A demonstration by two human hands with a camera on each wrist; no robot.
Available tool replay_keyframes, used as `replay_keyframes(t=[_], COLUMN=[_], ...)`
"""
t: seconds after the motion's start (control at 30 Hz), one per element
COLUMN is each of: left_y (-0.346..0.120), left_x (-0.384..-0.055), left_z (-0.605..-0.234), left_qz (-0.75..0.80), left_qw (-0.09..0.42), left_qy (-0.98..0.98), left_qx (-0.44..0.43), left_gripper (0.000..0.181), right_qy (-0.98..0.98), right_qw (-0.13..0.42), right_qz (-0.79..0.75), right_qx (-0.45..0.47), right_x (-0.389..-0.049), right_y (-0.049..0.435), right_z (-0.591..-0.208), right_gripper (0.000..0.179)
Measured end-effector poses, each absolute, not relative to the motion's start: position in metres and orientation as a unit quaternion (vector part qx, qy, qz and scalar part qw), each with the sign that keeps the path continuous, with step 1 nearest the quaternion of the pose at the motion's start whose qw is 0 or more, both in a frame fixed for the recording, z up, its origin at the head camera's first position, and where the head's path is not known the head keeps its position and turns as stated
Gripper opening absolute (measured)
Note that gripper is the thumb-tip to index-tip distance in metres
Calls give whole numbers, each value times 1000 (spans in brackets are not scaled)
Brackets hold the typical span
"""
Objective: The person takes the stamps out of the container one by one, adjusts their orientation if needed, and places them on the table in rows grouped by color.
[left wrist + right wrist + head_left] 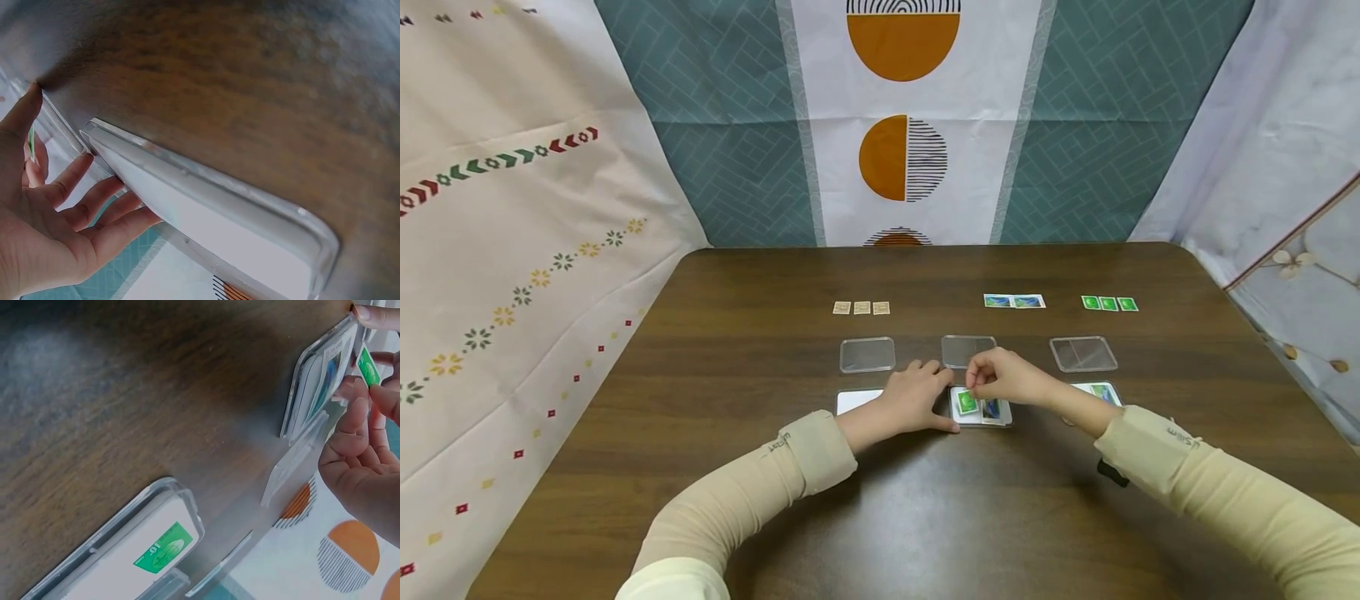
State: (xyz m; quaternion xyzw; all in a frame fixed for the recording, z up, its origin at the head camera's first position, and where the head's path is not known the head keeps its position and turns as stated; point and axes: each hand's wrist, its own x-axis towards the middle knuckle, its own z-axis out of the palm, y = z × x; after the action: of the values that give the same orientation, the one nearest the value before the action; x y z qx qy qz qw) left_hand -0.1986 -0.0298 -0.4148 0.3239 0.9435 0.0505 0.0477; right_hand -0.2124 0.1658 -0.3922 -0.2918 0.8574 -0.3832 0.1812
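Observation:
My right hand (1009, 377) pinches a small green stamp (967, 402) between thumb and fingertips, over the middle clear plastic case (973, 423). On the white card in that case lies a blue stamp (991, 410), toward the right side. The right wrist view shows the green stamp (367, 366) tilted, held at its lower corner. Along the left side of the middle case my left hand (917, 397) lies with fingers spread, its thumb at the near corner. In the left wrist view, its other fingers (103, 197) extend beside the left case (206, 215).
Left and right cases (857, 400) (164, 515) flank the middle one; the right bears a green stamp (164, 547). Behind stand three clear lids (867, 355) (967, 351) (1083, 354). Farther back lie rows of tan stamps (861, 308), blue stamps (1014, 301) and green stamps (1109, 303).

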Motion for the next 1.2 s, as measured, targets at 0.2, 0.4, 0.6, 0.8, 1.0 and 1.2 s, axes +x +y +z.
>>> replay_keyframes(t=[0.2,0.4,0.6,0.8,1.0,1.2], left_y=[-29,-27,-27,-26,-26,-27], left_x=[-198,-196,-193,-192,-193,-193], left_z=[-415,-412,-409,-407,-407,-406], left_qz=[51,44,44,44,41,36], left_qw=[46,57,56,62,66,66], left_qy=[944,947,947,949,948,949], left_qx=[323,312,312,308,308,306], left_gripper=[63,62,62,62,62,63], right_qy=[845,841,841,839,844,850], right_qw=[197,203,205,209,203,200], right_qz=[-399,-397,-399,-398,-394,-393], right_qx=[-298,-307,-303,-306,-302,-287], right_x=[-214,-217,-220,-221,-226,-230], right_y=[172,180,186,190,195,202], right_z=[-392,-392,-388,-386,-385,-381], right_gripper=[3,4,4,5,4,4])
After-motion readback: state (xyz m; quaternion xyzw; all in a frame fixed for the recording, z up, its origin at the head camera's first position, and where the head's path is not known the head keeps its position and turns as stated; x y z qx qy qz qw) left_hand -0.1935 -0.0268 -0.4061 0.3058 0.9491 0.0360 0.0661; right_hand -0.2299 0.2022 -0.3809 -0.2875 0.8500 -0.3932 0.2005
